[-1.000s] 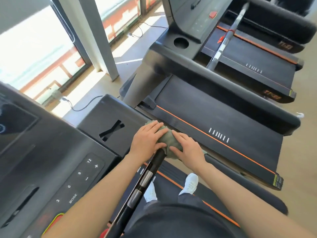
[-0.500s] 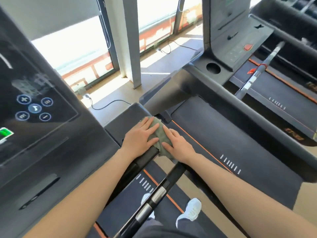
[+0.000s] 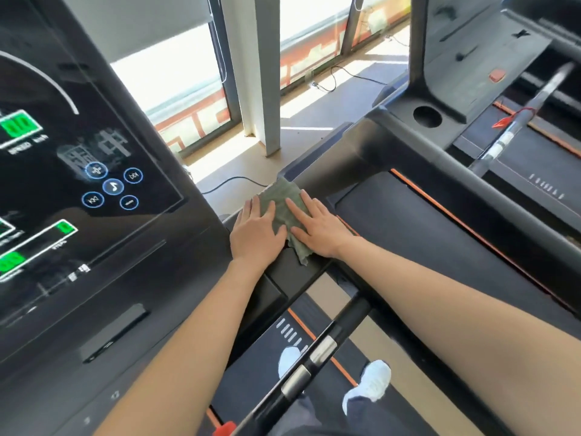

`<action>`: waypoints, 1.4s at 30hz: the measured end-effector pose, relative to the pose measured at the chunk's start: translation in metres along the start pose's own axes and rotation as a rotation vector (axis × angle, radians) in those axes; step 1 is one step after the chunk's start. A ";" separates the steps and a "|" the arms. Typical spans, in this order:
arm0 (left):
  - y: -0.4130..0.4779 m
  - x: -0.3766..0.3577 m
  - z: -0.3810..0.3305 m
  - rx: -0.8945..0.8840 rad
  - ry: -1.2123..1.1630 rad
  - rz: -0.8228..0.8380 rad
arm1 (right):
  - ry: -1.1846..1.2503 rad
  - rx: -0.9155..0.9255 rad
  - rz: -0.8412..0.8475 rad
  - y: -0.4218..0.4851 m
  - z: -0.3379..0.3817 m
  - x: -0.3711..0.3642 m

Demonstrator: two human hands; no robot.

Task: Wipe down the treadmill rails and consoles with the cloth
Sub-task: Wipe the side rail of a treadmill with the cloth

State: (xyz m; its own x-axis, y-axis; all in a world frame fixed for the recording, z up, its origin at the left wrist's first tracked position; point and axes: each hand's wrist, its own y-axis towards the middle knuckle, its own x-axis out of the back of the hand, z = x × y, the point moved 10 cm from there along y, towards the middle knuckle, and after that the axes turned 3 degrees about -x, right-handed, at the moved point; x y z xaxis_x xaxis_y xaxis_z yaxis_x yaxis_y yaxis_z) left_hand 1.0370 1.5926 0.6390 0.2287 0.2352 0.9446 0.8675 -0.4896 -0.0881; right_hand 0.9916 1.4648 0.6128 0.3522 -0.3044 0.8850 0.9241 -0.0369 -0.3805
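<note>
Left hand (image 3: 256, 234) and right hand (image 3: 320, 229) flat on green cloth (image 3: 281, 199) atop black treadmill rail (image 3: 284, 275), console (image 3: 78, 184) alongside.

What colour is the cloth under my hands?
Muted olive green cloth; the head view shows it clearly.

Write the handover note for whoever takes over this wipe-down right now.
Left hand: flat, fingers straight, pressing the near-left edge of the green cloth.
Right hand: flat on the cloth, beside the left.
Cloth: spread on the black side rail, just right of the lit console.
Done: cannot be told from this view; work is at this rail's front end.
Left, probably: the console, the other rails, the next treadmill.
</note>
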 end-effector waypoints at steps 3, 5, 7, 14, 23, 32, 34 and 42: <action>-0.007 -0.002 -0.004 0.002 -0.078 0.000 | -0.076 0.020 -0.068 -0.014 -0.002 -0.003; -0.013 -0.005 -0.013 -0.034 -0.105 -0.003 | -0.100 0.014 -0.108 -0.028 -0.008 -0.006; -0.020 -0.010 -0.026 -0.086 -0.095 -0.008 | -0.081 -0.011 -0.126 -0.044 -0.016 -0.009; -0.031 -0.039 -0.090 -0.431 -0.135 0.096 | 0.025 -0.271 -0.186 -0.115 -0.068 -0.031; -0.060 -0.062 -0.159 -0.731 0.001 0.197 | -0.011 -0.450 -0.293 -0.198 -0.102 -0.058; -0.128 -0.103 -0.253 -0.930 0.070 0.267 | 0.039 -0.554 -0.400 -0.310 -0.151 -0.088; -0.143 -0.112 -0.274 -0.966 0.076 0.278 | 0.033 -0.560 -0.434 -0.337 -0.160 -0.093; -0.211 -0.149 -0.352 -1.025 0.052 0.366 | 0.032 -0.658 -0.532 -0.442 -0.203 -0.126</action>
State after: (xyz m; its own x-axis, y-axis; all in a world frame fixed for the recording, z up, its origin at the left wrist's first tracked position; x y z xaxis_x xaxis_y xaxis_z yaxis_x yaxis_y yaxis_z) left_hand 0.6638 1.3653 0.6284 0.3582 -0.0912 0.9292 -0.0355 -0.9958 -0.0841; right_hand 0.5082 1.3263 0.6153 -0.1191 -0.1159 0.9861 0.6875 -0.7262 -0.0023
